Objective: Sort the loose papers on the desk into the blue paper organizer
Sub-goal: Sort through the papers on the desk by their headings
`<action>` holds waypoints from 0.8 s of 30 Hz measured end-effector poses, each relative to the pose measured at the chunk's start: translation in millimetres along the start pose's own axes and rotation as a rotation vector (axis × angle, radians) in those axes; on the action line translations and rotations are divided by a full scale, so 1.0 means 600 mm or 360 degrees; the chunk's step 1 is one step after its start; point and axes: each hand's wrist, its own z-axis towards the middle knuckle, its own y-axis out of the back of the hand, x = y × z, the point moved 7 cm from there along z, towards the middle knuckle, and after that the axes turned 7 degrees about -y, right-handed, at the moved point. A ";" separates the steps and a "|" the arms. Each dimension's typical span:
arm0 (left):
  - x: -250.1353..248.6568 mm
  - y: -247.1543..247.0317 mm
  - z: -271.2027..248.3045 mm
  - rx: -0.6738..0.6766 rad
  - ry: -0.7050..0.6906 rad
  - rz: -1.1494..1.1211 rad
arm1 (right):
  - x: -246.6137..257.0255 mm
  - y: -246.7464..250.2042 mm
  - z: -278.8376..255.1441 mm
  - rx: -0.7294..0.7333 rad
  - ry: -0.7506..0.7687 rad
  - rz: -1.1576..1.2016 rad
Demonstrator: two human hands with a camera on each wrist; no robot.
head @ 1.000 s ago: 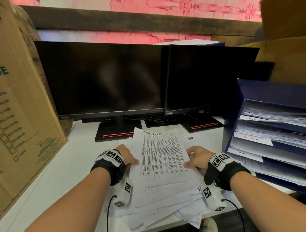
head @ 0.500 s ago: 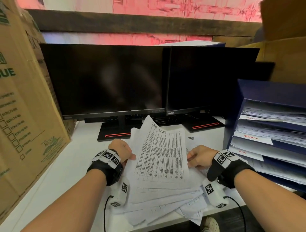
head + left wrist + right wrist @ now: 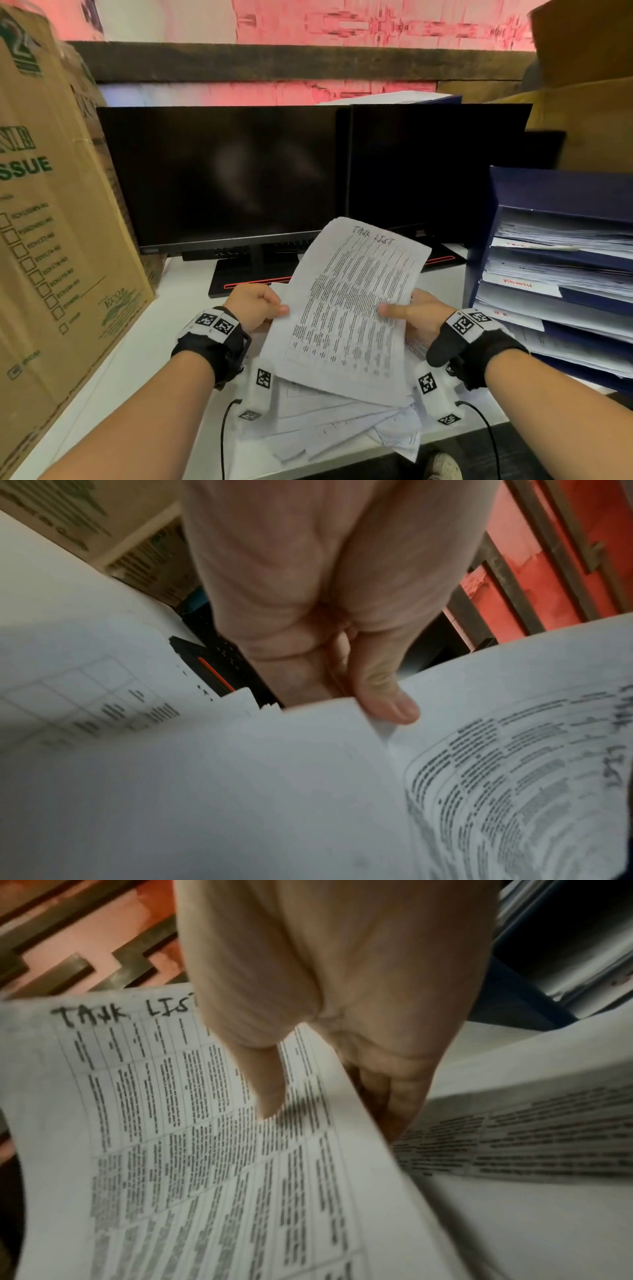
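Gripping a printed sheet [image 3: 346,308] by both side edges, raised and tilted above the loose papers [image 3: 329,418] strewn on the white tabletop [image 3: 144,342]. Left hand [image 3: 255,306] pinching the sheet's left edge, thumb on top of the paper and fingers curled beneath, as seen from the left wrist view where the thumb [image 3: 387,696] presses the paper's corner. Right hand [image 3: 416,313] clamped on the right edge, thumb laid flat across the printed table, remaining fingers [image 3: 394,1096] tucked under the page. Handwritten heading "TANK LIST" or similar at the sheet's top, letters not fully legible. Sheet between the two hands, its top edge lifted toward the monitors [image 3: 308,171], its lower edge hanging just over the pile. Further sheets apparently held beneath the top one; exact count impossible to tell.

Standing to the right, near the right hand: blue paper organizer [image 3: 561,274], its stacked trays already loaded with papers and red-lettered labels. Sheet apart from the organizer, not touching it. Standing on the left side of the tabletop: a large cardboard box [image 3: 51,240] with green print. Behind the pile, two dark screens side by side on black stands with red stripes.
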 end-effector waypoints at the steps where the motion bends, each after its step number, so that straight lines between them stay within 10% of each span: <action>1: -0.004 -0.009 0.001 0.0029 -0.0014 -0.0051 | 0.000 0.019 0.002 -0.0143 0.0042 0.0001; 7: -0.013 -0.058 0.023 0.0151 -0.0066 0.0798 | 0.029 0.147 -0.044 -0.0864 0.0027 -0.0554; 12: 0.010 -0.075 0.050 0.0314 0.0080 0.1487 | 0.013 0.172 -0.060 -0.0853 0.0053 -0.0649; 24: 0.035 -0.048 0.108 0.0062 0.0320 0.1065 | -0.035 0.127 -0.010 -0.0657 -0.0017 -0.0639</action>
